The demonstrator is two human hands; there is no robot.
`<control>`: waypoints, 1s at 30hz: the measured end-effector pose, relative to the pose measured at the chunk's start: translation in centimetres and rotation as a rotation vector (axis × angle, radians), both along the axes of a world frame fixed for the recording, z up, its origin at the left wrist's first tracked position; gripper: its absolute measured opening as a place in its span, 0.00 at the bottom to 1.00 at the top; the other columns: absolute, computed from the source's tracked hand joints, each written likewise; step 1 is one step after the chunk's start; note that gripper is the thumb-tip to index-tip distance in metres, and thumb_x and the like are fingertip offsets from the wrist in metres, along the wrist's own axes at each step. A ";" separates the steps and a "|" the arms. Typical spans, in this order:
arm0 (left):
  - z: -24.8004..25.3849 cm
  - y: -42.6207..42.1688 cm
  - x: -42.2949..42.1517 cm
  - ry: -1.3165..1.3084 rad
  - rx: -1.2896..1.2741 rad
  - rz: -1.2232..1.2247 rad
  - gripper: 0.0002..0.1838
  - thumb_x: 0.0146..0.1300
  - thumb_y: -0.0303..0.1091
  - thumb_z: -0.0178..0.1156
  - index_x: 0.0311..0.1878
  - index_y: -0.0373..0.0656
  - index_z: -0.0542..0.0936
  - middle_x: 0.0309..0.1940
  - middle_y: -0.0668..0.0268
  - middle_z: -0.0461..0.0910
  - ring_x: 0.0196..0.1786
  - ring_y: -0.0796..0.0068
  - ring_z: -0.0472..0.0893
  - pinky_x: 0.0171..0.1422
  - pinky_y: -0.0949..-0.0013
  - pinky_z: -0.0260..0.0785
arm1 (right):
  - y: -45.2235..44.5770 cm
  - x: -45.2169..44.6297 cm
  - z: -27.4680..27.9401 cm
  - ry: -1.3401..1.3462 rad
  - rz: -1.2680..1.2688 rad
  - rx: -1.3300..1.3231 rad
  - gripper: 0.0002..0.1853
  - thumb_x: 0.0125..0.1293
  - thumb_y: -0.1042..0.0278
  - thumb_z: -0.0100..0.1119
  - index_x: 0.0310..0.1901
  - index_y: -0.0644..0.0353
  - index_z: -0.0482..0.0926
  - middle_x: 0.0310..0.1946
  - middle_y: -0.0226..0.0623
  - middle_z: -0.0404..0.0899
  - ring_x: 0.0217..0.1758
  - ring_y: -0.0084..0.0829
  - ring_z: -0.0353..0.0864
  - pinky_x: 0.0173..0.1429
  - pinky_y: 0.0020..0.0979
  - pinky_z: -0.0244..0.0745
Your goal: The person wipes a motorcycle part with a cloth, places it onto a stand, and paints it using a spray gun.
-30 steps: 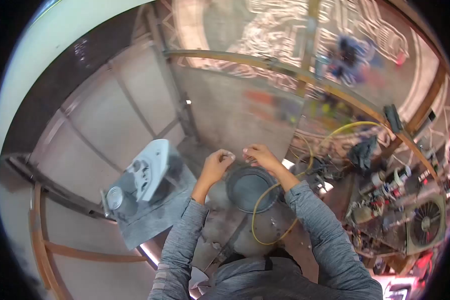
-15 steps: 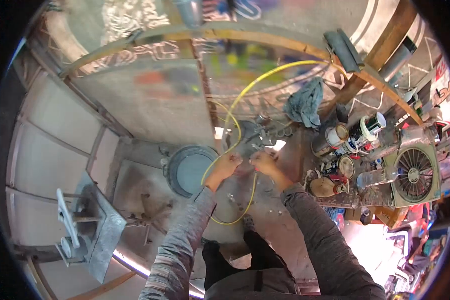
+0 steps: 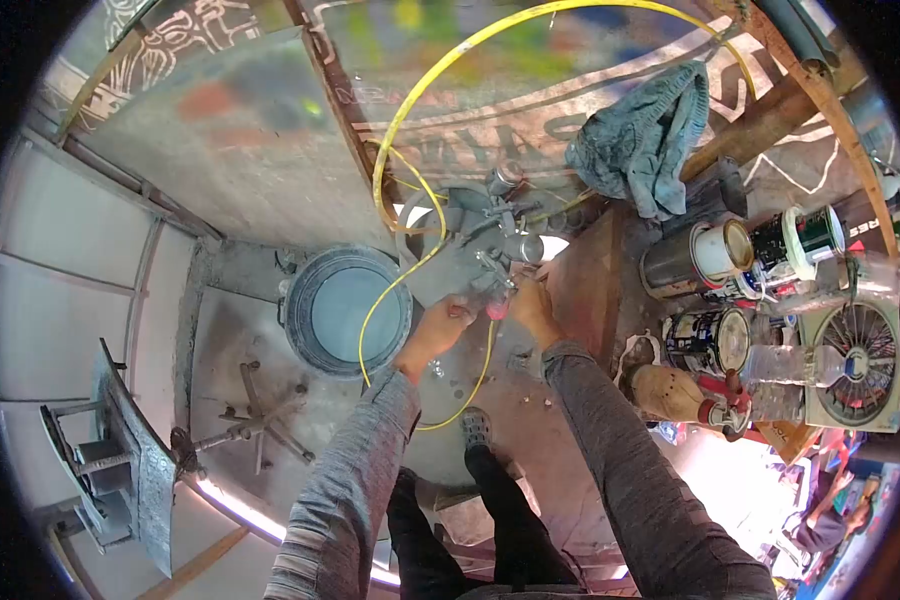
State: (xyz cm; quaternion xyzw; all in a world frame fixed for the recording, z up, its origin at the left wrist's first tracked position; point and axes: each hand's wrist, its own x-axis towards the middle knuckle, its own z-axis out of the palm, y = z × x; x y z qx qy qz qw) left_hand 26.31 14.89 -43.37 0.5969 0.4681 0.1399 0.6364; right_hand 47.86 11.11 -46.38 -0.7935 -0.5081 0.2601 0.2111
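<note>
My left hand (image 3: 438, 330) is closed, its fingertips pressed together between the bucket and the spray guns; anything in them is too small to make out. Close by on the right, my right hand (image 3: 534, 310) has curled fingers beside the lower end of a metal spray gun (image 3: 492, 266); I cannot tell what they hold. A small pink-red piece (image 3: 497, 311) shows just left of the right fingers. The yellow hose (image 3: 394, 133) loops past both hands. To the left stands a round dark bucket (image 3: 294, 318) with greyish liquid (image 3: 354, 314) inside.
A bluish cloth (image 3: 642, 140) hangs at upper right. Paint cans (image 3: 705, 342), a clear bottle (image 3: 778, 366) and a fan (image 3: 854, 362) occupy the right side. A metal stand (image 3: 260, 420) with a tilted board (image 3: 140, 455) is at left. At far lower right is another person (image 3: 828, 522).
The view has swung right and closer to the spray guns; the bucket and stand now appear farther left. Both hands have shifted from above the bucket to near the guns, still with curled fingers.
</note>
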 end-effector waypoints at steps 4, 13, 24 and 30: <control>-1.2 -1.0 -2.5 -0.039 0.046 0.080 0.27 0.61 0.34 0.66 0.61 0.34 0.71 0.49 0.56 0.79 0.48 0.69 0.80 0.53 0.67 0.73 | -2.2 -3.6 4.4 -0.143 0.079 0.080 0.16 0.59 0.60 0.62 0.44 0.62 0.80 0.37 0.57 0.82 0.43 0.54 0.83 0.46 0.50 0.76; 25.0 -5.5 -11.6 0.194 0.878 0.235 0.44 0.46 0.38 0.76 0.67 0.37 0.67 0.62 0.47 0.69 0.64 0.44 0.68 0.67 0.53 0.64 | -6.8 -18.2 19.9 0.142 0.508 0.542 0.10 0.54 0.69 0.64 0.38 0.62 0.82 0.26 0.48 0.81 0.31 0.51 0.82 0.37 0.46 0.76; 45.1 -12.4 -36.3 0.394 1.065 0.717 0.31 0.50 0.36 0.73 0.58 0.37 0.78 0.50 0.52 0.82 0.53 0.52 0.82 0.56 0.61 0.75 | -7.9 -40.6 38.4 0.628 1.038 0.307 0.29 0.63 0.61 0.68 0.61 0.60 0.67 0.46 0.49 0.82 0.49 0.48 0.82 0.51 0.41 0.75; 48.1 -17.4 -45.3 0.197 1.218 0.996 0.26 0.57 0.38 0.70 0.56 0.37 0.78 0.49 0.51 0.80 0.52 0.53 0.81 0.56 0.59 0.74 | -8.3 -51.1 42.1 0.675 1.125 0.527 0.21 0.69 0.66 0.58 0.62 0.61 0.71 0.54 0.49 0.80 0.55 0.45 0.80 0.56 0.40 0.73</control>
